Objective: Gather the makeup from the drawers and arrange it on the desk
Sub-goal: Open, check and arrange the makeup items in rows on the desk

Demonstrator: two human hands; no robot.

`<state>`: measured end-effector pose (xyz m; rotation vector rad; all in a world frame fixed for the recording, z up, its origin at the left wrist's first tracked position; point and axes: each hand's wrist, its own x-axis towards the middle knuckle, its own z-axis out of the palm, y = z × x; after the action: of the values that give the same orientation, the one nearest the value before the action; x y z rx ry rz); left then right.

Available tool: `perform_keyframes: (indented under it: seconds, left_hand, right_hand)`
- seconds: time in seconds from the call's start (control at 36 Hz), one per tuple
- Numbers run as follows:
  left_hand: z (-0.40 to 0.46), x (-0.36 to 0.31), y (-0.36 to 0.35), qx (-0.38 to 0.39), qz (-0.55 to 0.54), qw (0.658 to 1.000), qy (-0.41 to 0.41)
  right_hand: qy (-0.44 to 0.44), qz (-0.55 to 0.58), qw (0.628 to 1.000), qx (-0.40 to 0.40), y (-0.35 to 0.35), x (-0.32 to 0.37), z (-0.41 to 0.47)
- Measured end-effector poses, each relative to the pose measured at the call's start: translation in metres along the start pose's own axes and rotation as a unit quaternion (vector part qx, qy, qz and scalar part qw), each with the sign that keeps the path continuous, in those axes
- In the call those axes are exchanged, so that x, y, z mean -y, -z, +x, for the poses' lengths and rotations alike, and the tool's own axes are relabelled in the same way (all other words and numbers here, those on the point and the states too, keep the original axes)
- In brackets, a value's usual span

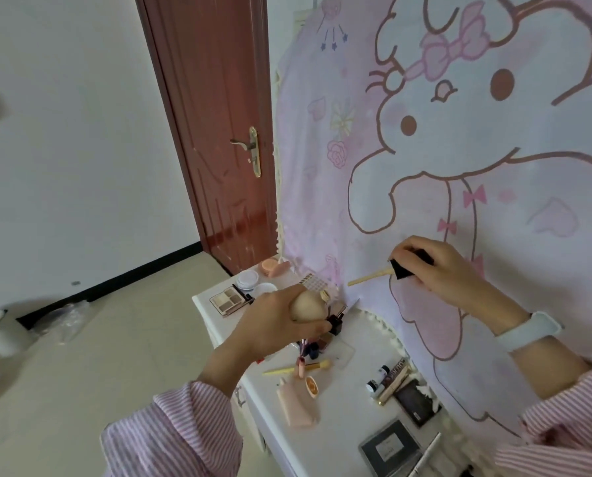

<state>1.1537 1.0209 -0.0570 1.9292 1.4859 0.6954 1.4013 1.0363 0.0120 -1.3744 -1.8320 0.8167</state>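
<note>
My left hand (274, 325) grips a round beige foundation bottle (306, 306) above the white desk (342, 407). Raised to the right, my right hand (435, 266) pinches the bottle's black cap (403, 268), whose thin beige applicator wand (368, 277) points left. On the desk lie an eyeshadow palette (228, 299), a white jar (247, 280), a peach compact (270, 266), a pink tube (296, 406), a yellow brush (298, 368), small bottles (377, 378) and dark compacts (389, 449).
A pink cartoon-print cloth (459, 149) hangs behind the desk. A brown door (219, 125) stands at the back, with tiled floor (81, 356) to the left. A plastic bag (64, 321) and a white object lie by the wall.
</note>
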Motion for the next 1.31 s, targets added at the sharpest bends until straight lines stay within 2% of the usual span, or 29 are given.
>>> perform_keyframes:
  seconds: [0.08,0.17,0.22,0.31,0.39,0.47,0.53,0.58,0.75,0.89,1.03,1.31]
  left_hand:
    - [-0.005,0.018,-0.018,-0.009,-0.062,0.997,0.048]
    - [-0.015,0.034,-0.041,-0.016,-0.207,0.975,0.084]
    - [-0.024,0.043,-0.059,-0.012,-0.286,0.952,0.111]
    - [-0.037,0.062,-0.086,0.003,-0.357,0.922,0.147]
    - [-0.047,0.08,-0.114,0.023,-0.379,0.908,0.178]
    - [-0.051,0.091,-0.14,0.035,-0.406,0.887,0.216]
    - [-0.048,0.094,-0.154,0.035,-0.425,0.875,0.231]
    - [-0.042,0.095,-0.164,0.027,-0.427,0.871,0.24]
    - [-0.017,0.099,-0.192,0.003,-0.335,0.914,0.23]
    - [-0.001,0.095,-0.212,-0.084,-0.237,0.95,0.185]
    - [0.019,0.1,-0.247,-0.145,-0.169,0.958,0.182]
    - [0.032,0.115,-0.282,-0.166,-0.129,0.962,0.175]
  right_hand:
    - [-0.038,0.04,0.998,0.005,-0.012,-0.024,-0.01]
    - [-0.117,0.155,0.981,-0.018,-0.035,-0.055,-0.024]
    - [-0.191,0.256,0.947,-0.031,-0.053,-0.076,-0.035]
    - [-0.281,0.396,0.874,-0.04,-0.078,-0.104,-0.05]
    - [-0.313,0.465,0.827,-0.036,-0.098,-0.127,-0.063]
    - [-0.335,0.502,0.797,-0.024,-0.113,-0.146,-0.069]
    - [-0.337,0.49,0.804,-0.02,-0.12,-0.156,-0.071]
    - [-0.329,0.458,0.825,-0.029,-0.127,-0.166,-0.069]
    - [-0.305,0.317,0.898,-0.019,-0.146,-0.202,-0.062]
    - [-0.265,0.229,0.935,-0.05,-0.15,-0.219,-0.049]
    - [-0.231,0.16,0.956,-0.09,-0.155,-0.25,-0.03]
    - [-0.208,0.013,0.972,-0.112,-0.173,-0.302,0.005]
